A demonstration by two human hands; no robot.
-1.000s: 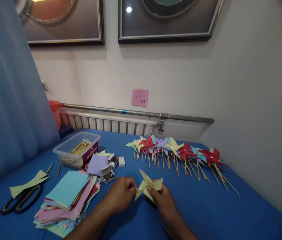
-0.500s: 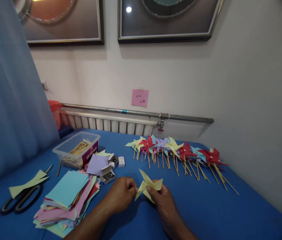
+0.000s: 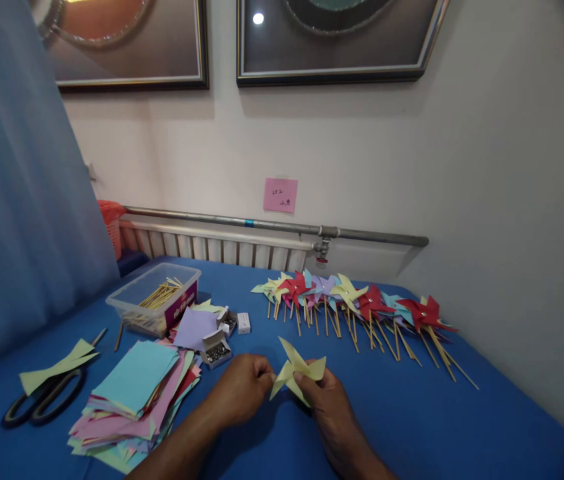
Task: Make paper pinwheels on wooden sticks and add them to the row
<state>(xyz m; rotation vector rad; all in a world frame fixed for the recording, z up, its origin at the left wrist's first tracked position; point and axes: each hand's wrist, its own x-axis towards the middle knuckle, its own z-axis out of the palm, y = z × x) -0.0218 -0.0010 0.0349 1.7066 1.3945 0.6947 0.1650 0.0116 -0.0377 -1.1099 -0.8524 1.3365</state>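
Note:
A pale yellow paper pinwheel (image 3: 296, 365), its blades folded in toward the middle, is held above the blue table. My right hand (image 3: 331, 400) is closed on it, with the thumb pressed near its centre and the fingers behind the paper. At its left blade tip, my left hand (image 3: 248, 387) is closed with thumb and finger pinched together; the fingertips touch or nearly touch the paper, and whatever they pinch is hidden. Just left of that hand sits an open small box of metal pushpins (image 3: 217, 351).
Left lie a stack of coloured paper (image 3: 135, 380), black-handled scissors (image 3: 57, 401) under yellow scraps, and a plastic tub (image 3: 155, 300) of wooden sticks. Finished pinwheels on sticks (image 3: 369, 303) line the right back. A blue curtain (image 3: 27, 167) hangs left; a pipe (image 3: 212, 218) runs along the wall.

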